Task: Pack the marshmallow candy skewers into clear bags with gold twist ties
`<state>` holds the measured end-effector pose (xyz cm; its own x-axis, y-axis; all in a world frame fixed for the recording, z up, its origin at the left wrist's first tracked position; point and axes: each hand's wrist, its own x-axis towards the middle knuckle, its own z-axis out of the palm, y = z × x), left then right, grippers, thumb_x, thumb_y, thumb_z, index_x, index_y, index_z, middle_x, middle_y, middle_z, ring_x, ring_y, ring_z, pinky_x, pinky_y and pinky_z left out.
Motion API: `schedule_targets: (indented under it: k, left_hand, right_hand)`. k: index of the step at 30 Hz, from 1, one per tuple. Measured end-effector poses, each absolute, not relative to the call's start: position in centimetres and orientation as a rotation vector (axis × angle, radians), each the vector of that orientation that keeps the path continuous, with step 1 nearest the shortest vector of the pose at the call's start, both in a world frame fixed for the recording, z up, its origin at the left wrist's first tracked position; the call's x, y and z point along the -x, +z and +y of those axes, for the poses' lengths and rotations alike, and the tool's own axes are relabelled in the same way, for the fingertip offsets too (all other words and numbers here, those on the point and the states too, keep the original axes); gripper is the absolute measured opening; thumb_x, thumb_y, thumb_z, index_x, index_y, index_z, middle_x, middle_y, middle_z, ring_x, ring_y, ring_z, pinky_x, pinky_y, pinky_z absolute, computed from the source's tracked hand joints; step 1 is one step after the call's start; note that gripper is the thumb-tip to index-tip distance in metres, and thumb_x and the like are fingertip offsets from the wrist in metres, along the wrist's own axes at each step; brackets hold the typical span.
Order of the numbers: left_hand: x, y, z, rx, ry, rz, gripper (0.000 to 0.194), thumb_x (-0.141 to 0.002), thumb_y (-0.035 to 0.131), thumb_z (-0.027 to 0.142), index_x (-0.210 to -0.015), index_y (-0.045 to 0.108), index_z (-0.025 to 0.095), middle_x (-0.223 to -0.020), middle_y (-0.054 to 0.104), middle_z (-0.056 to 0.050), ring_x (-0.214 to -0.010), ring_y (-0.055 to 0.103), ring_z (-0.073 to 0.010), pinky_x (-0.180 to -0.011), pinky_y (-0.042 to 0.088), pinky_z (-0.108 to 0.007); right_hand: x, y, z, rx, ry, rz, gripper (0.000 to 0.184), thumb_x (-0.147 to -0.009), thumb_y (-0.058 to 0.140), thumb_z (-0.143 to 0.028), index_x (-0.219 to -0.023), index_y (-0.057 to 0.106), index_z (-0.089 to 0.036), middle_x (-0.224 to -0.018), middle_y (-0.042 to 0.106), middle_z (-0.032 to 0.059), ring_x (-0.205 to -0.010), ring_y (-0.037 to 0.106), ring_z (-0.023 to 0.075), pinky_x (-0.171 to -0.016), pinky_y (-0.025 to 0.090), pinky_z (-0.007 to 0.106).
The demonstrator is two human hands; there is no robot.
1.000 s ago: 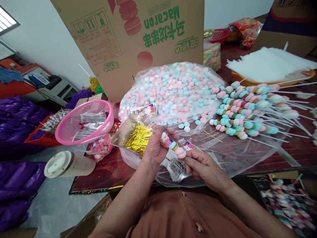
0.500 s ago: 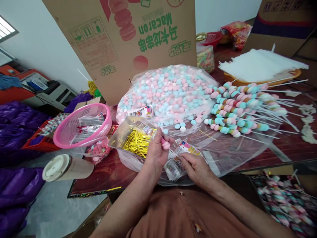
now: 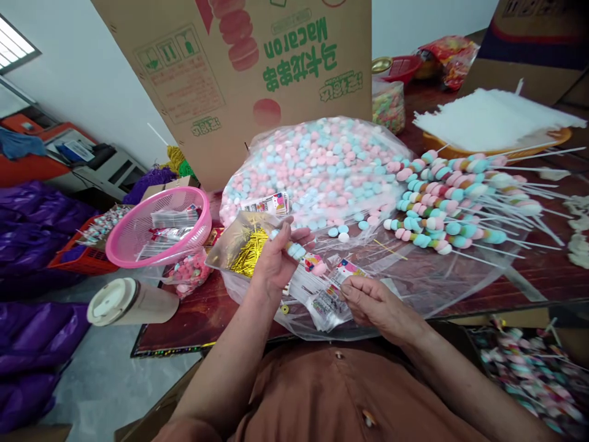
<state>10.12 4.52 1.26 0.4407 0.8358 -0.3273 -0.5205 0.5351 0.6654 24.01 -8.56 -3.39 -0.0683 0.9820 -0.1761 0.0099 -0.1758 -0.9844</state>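
Note:
A candy skewer (image 3: 315, 265) with pink and pale blue pieces, seemingly in a printed clear wrapper, slants between my hands. My left hand (image 3: 276, 261) cradles its upper end, thumb raised and fingers loosely extended behind it. With thumb and fingertips pinched, my right hand (image 3: 380, 304) grips the stick end. Under the skewer lie flat printed wrappers (image 3: 324, 310), partly hidden. Beside my left hand is an open bag of gold twist ties (image 3: 248, 253). Behind my hands spreads a big clear bag of pink, blue and white candies (image 3: 317, 166).
Finished-looking candy skewers (image 3: 442, 202) are piled at right, near a tray of white sticks (image 3: 497, 120). At left are a pink basket (image 3: 205, 230) of wrappers and a lidded cup (image 3: 147, 306) at the table edge. A large cardboard box (image 3: 239, 123) stands behind.
My left hand has shifted left and its fingers have loosened, so more of the candy skewer shows. My right hand stays pinched, slightly further right. The view has shifted slightly.

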Motion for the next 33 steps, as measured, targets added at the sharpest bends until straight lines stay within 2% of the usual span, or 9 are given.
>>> schedule_targets:
  k: [1,3,6,8,17,23,27,30,33]
  left_hand:
    - [-10.2,1.8,5.0,-0.475,0.906,0.717,0.016,-0.078,0.063,0.032,-0.082,0.06,0.017,-0.057,0.059,0.002,-0.055,0.059,-0.0133,-0.07,0.05,-0.034]
    - [-10.7,2.7,5.4,-0.361,0.926,0.779,0.024,-0.083,0.056,0.035,-0.07,0.058,0.015,-0.046,0.05,0.004,-0.044,0.052,-0.0106,-0.066,0.051,-0.033]
    - [-11.4,2.9,5.0,-0.21,0.934,0.862,0.039,-0.084,0.049,0.045,-0.059,0.05,0.015,-0.043,0.046,0.003,-0.041,0.048,-0.0107,-0.06,0.05,-0.032]
    - [-11.8,2.5,4.6,-0.174,0.922,0.892,0.043,-0.083,0.048,0.049,-0.055,0.047,0.016,-0.041,0.044,0.004,-0.039,0.046,-0.0103,-0.056,0.05,-0.031]
    - [-12.3,1.3,3.7,-0.265,0.897,0.803,0.047,-0.07,0.054,0.062,-0.059,0.049,0.017,-0.043,0.048,0.003,-0.041,0.048,-0.0107,-0.05,0.046,-0.025]
    - [-12.2,1.1,3.5,-0.274,0.864,0.872,0.048,-0.069,0.054,0.064,-0.058,0.047,0.017,-0.04,0.043,0.005,-0.036,0.043,-0.0091,-0.048,0.046,-0.025]
    - [-12.9,0.1,1.5,-0.258,0.734,0.747,0.05,-0.068,0.052,0.067,-0.061,0.048,0.017,-0.042,0.045,0.005,-0.039,0.046,-0.0102,-0.052,0.048,-0.028]
    - [-12.4,-0.6,1.1,-0.309,0.734,0.741,0.049,-0.068,0.054,0.065,-0.07,0.053,0.016,-0.053,0.055,0.0,-0.048,0.054,-0.0133,-0.056,0.05,-0.03]
    - [-11.0,-0.9,1.5,-0.451,0.867,0.861,0.041,-0.07,0.064,0.053,-0.088,0.057,0.016,-0.073,0.063,-0.003,-0.06,0.061,-0.0158,-0.058,0.052,-0.031]
  right_hand:
    - [-24.0,-3.3,-8.7,1.371,1.268,-1.26,0.033,-0.087,0.036,-0.045,-0.066,0.041,-0.02,-0.05,0.032,-0.0067,-0.044,0.029,0.0091,-0.043,0.025,0.022]
    - [-24.0,-3.2,-8.8,1.531,0.881,-1.469,0.03,-0.088,0.036,-0.037,-0.065,0.044,-0.019,-0.055,0.042,-0.0028,-0.05,0.038,0.0113,-0.048,0.028,0.023]
    - [-24.2,-3.5,-9.0,1.666,0.336,-1.729,0.027,-0.088,0.034,-0.024,-0.067,0.049,-0.018,-0.061,0.052,0.0028,-0.057,0.046,0.0145,-0.054,0.03,0.026]
    - [-24.2,-3.6,-9.0,1.645,0.194,-1.838,0.027,-0.088,0.033,-0.02,-0.068,0.05,-0.017,-0.062,0.054,0.004,-0.057,0.048,0.0151,-0.055,0.031,0.027]
    - [-23.1,-3.1,-8.4,1.588,0.432,-1.693,0.025,-0.089,0.035,-0.023,-0.067,0.047,-0.019,-0.056,0.052,-0.001,-0.051,0.046,0.0121,-0.05,0.031,0.023]
    - [-22.7,-3.1,-8.5,1.597,0.424,-1.84,0.025,-0.087,0.034,-0.021,-0.065,0.046,-0.019,-0.057,0.053,0.0011,-0.052,0.046,0.0139,-0.051,0.029,0.025]
    - [-21.8,-2.9,-7.8,1.533,0.61,-1.618,0.027,-0.087,0.035,-0.024,-0.062,0.043,-0.02,-0.054,0.049,-0.0017,-0.05,0.044,0.0116,-0.048,0.032,0.022]
    - [-21.7,-3.1,-7.7,1.532,0.66,-1.501,0.026,-0.087,0.036,-0.026,-0.064,0.044,-0.02,-0.054,0.048,-0.0027,-0.05,0.044,0.0112,-0.048,0.033,0.021]
    - [-22.2,-3.6,-8.0,1.604,0.498,-1.567,0.024,-0.087,0.036,-0.024,-0.067,0.047,-0.02,-0.054,0.05,-0.002,-0.05,0.046,0.0122,-0.049,0.032,0.022]
